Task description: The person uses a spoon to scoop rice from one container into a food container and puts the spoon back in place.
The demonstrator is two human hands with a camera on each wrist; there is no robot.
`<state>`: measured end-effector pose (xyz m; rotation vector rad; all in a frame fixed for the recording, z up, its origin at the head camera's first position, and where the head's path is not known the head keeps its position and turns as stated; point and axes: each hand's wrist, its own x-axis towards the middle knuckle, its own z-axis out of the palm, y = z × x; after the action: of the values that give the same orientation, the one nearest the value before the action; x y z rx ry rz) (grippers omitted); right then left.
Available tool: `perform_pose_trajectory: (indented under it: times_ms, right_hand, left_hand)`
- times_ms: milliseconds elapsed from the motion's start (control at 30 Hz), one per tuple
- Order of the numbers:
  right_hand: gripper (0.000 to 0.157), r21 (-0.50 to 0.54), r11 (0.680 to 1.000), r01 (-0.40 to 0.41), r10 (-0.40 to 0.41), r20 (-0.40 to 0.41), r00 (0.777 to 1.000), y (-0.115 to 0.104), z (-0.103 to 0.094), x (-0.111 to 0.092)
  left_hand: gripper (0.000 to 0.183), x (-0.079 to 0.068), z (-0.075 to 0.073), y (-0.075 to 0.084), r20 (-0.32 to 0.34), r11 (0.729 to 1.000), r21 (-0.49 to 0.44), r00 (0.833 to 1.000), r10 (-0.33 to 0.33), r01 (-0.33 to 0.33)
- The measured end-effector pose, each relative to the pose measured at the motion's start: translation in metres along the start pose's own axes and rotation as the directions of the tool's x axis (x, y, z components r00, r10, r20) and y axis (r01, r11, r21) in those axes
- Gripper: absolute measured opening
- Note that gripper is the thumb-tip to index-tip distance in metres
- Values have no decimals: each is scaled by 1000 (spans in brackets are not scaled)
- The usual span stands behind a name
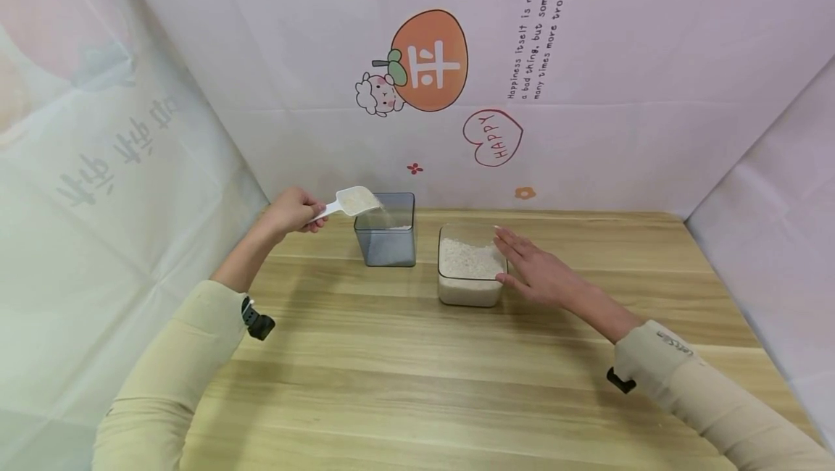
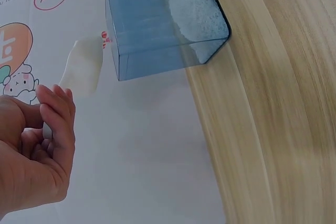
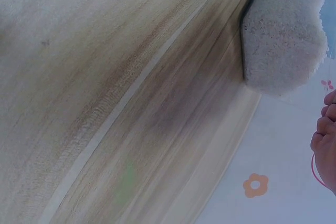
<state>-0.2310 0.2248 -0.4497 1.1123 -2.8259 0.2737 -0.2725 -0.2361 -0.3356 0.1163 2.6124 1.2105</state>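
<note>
My left hand (image 1: 296, 211) grips the handle of a white scoop (image 1: 357, 200) loaded with pale rice. The scoop is tipped over the rim of a bluish clear container (image 1: 390, 248), and grains stream down inside. In the left wrist view the scoop (image 2: 85, 66) shows beside that container (image 2: 149, 30), where white rice (image 2: 197, 11) lies at the bottom. A second clear container (image 1: 471, 290), filled partway with rice (image 1: 471, 259), stands to the right. Against its right side rests my right hand (image 1: 531, 268), fingers extended along the rim.
Both containers stand on a wooden table (image 1: 417, 384) near its back edge. Behind rises a white printed cloth backdrop (image 1: 293, 94), with more white cloth along the left and right sides.
</note>
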Motion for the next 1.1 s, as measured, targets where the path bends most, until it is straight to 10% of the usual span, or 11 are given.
perform_pose_trajectory:
  times_ms: [1100]
  right_hand:
    - [70, 17, 1000, 2, -1, -18, 1000, 1, 3, 0]
  left_hand:
    - [28, 5, -2, 6, -58, 968, 247, 997, 57, -41]
